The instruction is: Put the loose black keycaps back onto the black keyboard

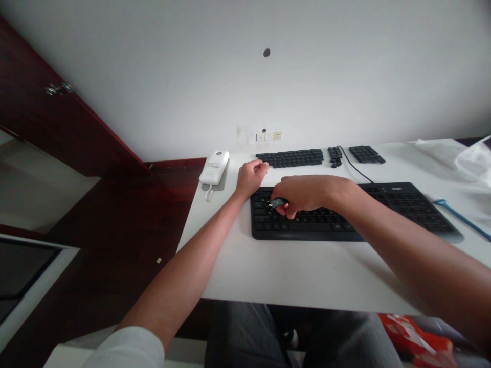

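Note:
A black keyboard lies on the white table, and dark low shapes fill its key area. My right hand is over its left part, closed around a small dark tool with a metal tip. The tip points left, close above the keys; whether it touches them I cannot tell. My left hand rests by the keyboard's upper left corner with curled fingers, whose inside is hidden. Behind the keyboard, loose black keycaps lie in a wide group, a narrow group and a right-hand group.
A white power bank with a short strap stands at the table's left. The keyboard cable runs between keycap groups. To the right lie a blue stick-like item and a white plastic bag. Wall sockets sit behind the table.

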Available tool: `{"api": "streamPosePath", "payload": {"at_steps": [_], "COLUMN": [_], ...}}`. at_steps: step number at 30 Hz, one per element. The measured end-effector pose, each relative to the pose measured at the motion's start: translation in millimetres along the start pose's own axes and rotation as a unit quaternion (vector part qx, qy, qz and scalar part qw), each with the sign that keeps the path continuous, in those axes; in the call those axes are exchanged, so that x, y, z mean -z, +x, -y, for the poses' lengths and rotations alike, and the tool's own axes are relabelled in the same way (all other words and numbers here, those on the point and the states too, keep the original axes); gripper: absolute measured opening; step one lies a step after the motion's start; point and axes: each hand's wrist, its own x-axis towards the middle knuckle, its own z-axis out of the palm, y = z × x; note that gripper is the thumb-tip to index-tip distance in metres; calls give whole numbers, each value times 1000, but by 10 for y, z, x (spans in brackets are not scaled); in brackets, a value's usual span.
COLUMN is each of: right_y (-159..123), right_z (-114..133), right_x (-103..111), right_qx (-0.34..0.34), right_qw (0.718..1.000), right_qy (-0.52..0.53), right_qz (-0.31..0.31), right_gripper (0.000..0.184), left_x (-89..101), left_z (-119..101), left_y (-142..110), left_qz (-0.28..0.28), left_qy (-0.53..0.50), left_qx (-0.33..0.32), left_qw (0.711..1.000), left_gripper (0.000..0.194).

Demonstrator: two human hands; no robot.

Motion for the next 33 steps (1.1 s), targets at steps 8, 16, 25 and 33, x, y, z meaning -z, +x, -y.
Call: {"api": "streamPosePath", "payload": {"at_steps": [8,16,25,33], "right_y": [-25,-13,-13,-77], "right_z": [95,40,-113,-166], "right_x": [-2,-11,21,96], "right_qx": [-34,-9,37,29], "right_qw": [999,1000,999,999], "right_qy": [-26,-22,36,12], "right_qz": [5,8,17,-40], "right_gripper": [13,13,10,12], "left_x": [-2,-1,3,5], "left_z": [27,29,-15,-33], "left_y": [3,3,4,7], "left_qz": [-3,-4,5,0], "left_qy": [1,0,13,26], "left_qx": [-3,-6,-4,10], "left_qw": [1000,1000,1000,1000], "left_gripper": [38,38,37,36]}}
